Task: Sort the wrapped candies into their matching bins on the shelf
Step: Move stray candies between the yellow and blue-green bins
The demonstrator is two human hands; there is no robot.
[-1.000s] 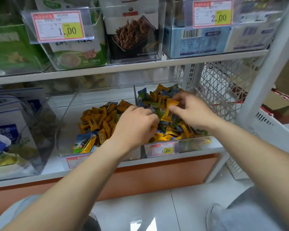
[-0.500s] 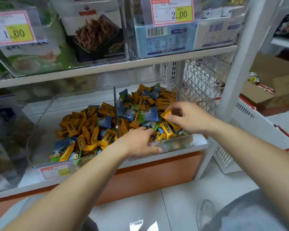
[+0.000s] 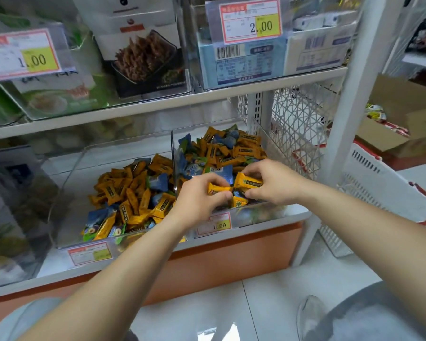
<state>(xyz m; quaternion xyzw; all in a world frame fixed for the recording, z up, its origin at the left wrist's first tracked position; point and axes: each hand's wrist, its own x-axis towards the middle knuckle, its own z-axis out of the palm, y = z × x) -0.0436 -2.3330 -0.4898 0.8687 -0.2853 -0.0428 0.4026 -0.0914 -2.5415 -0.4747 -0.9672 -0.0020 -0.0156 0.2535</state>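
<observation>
Two clear plastic bins stand side by side on the lower shelf. The left bin (image 3: pixel 67 193) holds mostly orange wrapped candies with a few blue and green ones at its front. The right bin (image 3: pixel 266 141) holds a mix of orange, blue and green candies. Both hands are over the front of the right bin. My left hand (image 3: pixel 199 200) pinches an orange candy (image 3: pixel 217 188). My right hand (image 3: pixel 271 183) grips another orange candy (image 3: pixel 247 182) right beside it. The two hands almost touch.
A shelf board (image 3: pixel 158 107) with bins of packaged snacks and price tags hangs close above. A white mesh side panel (image 3: pixel 295 129) and an upright post (image 3: pixel 347 94) bound the right bin. A white crate (image 3: pixel 379 183) and cardboard boxes (image 3: pixel 403 114) sit further right. Below is tiled floor.
My left hand rose from the right bin's front edge and now pinches an orange candy. My right hand shifted left toward it, still holding its candy. The camera moved closer.
</observation>
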